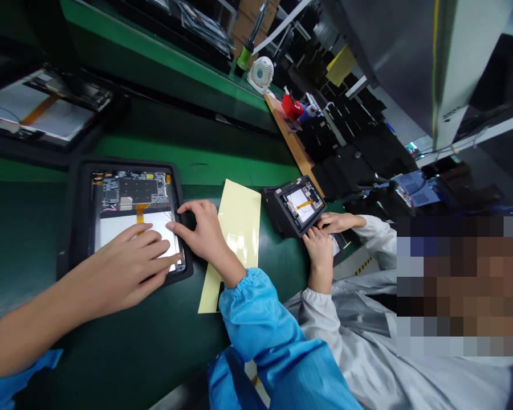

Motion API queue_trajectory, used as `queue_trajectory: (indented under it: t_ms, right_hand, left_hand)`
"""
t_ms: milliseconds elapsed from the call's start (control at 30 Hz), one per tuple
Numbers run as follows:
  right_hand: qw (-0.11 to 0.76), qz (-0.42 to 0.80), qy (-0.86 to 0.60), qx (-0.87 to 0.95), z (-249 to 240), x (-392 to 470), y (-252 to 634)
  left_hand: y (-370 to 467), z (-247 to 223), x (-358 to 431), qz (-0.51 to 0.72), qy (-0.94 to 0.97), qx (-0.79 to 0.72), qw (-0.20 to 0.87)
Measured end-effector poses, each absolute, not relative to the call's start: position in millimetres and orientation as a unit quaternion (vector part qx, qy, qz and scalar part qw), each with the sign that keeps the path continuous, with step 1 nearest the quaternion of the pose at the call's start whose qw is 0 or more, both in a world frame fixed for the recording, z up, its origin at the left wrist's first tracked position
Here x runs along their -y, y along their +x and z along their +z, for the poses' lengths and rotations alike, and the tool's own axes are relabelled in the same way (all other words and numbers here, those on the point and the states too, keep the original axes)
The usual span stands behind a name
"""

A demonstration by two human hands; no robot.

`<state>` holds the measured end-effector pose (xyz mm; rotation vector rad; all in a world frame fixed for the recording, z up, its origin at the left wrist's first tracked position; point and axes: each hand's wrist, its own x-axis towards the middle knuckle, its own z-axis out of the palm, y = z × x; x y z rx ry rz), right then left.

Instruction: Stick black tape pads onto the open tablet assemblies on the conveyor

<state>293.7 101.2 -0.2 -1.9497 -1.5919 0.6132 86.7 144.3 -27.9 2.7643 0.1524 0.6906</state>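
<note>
An opened tablet (137,191) with a circuit board, an orange ribbon cable and a white panel lies in a black foam tray (79,216) on the green bench. Over the white panel rests my left hand (130,265), its fingers spread, with nothing seen in them. My right hand (200,230) is at the tray's right side, thumb and index finger apart at the panel's right edge near a thin dark wire. A yellow sheet (239,219) lies under and beyond my right wrist.
Another tray with an opened tablet (38,108) is at the upper left. To the right, a person in grey sleeves works by stacked trays (282,213). A small white fan (261,74) stands on the back shelf (154,51).
</note>
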Motion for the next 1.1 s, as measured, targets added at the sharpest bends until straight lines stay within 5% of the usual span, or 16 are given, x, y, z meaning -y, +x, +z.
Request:
queue_trajectory:
  t_ms: [300,500,700,1100]
  right_hand:
    - [0.369,0.210,-0.686,0.591,76,8,336]
    - [0.244,0.275,-0.712,0.599,23,81,331]
    - [0.260,0.222,-0.720,0.603,-8,84,327]
    - [0.261,0.233,-0.714,0.606,-4,81,331]
  left_hand:
    - [89,-33,-152,0.315,0.932,-0.073,0.165]
    - [113,-58,-63,0.324,0.944,0.000,0.060]
    - [120,-92,-35,0.262,0.963,-0.032,0.051]
    - [119,-84,-41,0.289,0.956,-0.017,0.049]
